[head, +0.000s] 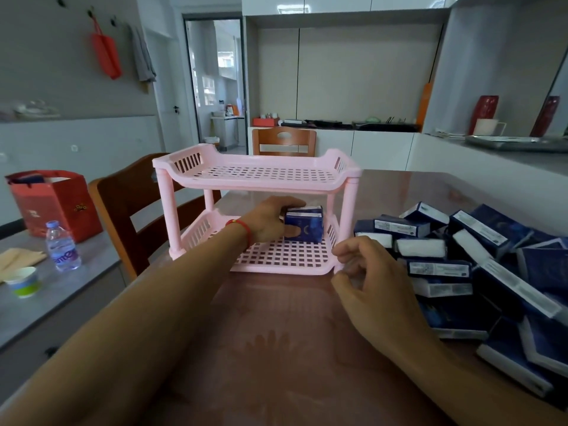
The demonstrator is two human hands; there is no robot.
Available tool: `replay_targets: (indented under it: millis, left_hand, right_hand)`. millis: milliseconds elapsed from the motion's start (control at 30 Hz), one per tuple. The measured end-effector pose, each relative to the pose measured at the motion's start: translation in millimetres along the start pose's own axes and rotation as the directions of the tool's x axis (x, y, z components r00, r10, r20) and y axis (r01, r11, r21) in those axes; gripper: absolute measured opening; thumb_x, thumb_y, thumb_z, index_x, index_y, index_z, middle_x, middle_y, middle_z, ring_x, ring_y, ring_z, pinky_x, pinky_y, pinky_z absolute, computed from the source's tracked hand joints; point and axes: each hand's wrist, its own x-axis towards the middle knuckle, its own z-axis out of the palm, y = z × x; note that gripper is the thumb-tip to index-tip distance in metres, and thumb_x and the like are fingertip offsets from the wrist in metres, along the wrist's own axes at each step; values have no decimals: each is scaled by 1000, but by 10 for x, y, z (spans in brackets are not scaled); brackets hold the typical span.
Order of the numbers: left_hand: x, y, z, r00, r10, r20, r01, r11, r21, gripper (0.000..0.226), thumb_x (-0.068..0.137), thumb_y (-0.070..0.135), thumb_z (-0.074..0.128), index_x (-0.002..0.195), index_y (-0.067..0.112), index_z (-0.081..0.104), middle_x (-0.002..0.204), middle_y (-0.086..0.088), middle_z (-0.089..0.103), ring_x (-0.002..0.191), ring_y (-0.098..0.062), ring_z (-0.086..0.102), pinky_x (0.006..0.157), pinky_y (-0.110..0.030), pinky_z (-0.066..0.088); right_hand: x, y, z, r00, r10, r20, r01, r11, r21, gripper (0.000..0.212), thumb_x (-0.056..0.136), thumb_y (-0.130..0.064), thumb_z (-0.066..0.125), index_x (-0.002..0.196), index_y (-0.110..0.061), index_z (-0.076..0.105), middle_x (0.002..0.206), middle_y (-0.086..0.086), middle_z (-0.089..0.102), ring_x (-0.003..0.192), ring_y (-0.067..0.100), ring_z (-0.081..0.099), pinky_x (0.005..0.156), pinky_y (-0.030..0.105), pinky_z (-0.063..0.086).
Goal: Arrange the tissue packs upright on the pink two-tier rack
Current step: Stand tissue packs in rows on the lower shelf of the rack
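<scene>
**Left hand sets a tissue pack on the lower tier**

Head view: the left hand [270, 221] reaches into the pink two-tier rack [258, 210] and grips a blue tissue pack [304, 226], thumb pressed on its front, standing upright at the right end of the lower tier. The right hand [365, 278] hovers with loosely curled, empty fingers just beside the rack's front right post. A pile of tissue packs [479, 272] lies on the table [276, 348] to the right.
</scene>
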Motion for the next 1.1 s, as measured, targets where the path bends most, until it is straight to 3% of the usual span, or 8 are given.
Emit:
replay_targets:
  millis: [167, 267, 367, 700, 1100]
  left_hand:
    - [22, -77, 36, 999, -11, -39, 11, 1000, -7, 68, 84, 20, 79, 144, 22, 49, 138, 0, 59, 119, -12, 56, 104, -29, 45]
    - [8, -64, 42, 1000, 2, -19, -1, 999, 41, 65, 85, 25, 78, 143, 22, 50, 134, 0, 61, 113, -13, 58, 98, -27, 45]
    - [5, -34, 55, 999, 29, -35, -26, 997, 77, 62, 87, 22, 76, 143, 20, 49, 138, -4, 60, 119, -19, 59, 101, -30, 46]
    - [72, -74, 84, 998, -8, -63, 15, 994, 108, 63, 86, 22, 76, 143, 17, 48, 136, -6, 61, 119, -22, 60, 102, -31, 45]
    - [27, -15, 88, 998, -30, -46, 35, 993, 109, 79, 87, 28, 76, 152, 20, 32, 147, -9, 50, 125, -25, 56, 103, -32, 45]
  right_hand:
    - [30, 49, 14, 996, 12, -85, -12, 1000, 8, 40, 84, -11, 72, 116, -24, 53, 111, -7, 58, 95, 5, 59, 78, 26, 56]
    - [28, 50, 44, 997, 42, -69, -41, 999, 20, 49, 85, -14, 72, 126, -23, 47, 122, -5, 55, 101, 6, 60, 80, 31, 58]
    - [18, 33, 51, 999, 27, -41, -27, 1000, 13, 53, 87, -14, 70, 132, -23, 44, 126, -6, 55, 105, 5, 59, 84, 34, 58]
    - [3, 33, 23, 999, 45, 5, -45, 998, 31, 57, 87, -17, 71, 133, -30, 38, 127, -10, 53, 109, -3, 56, 88, 28, 56]
    - [8, 50, 34, 999, 37, -4, -37, 999, 38, 62, 87, -14, 71, 137, -26, 35, 131, -5, 51, 113, 7, 56, 91, 36, 56]
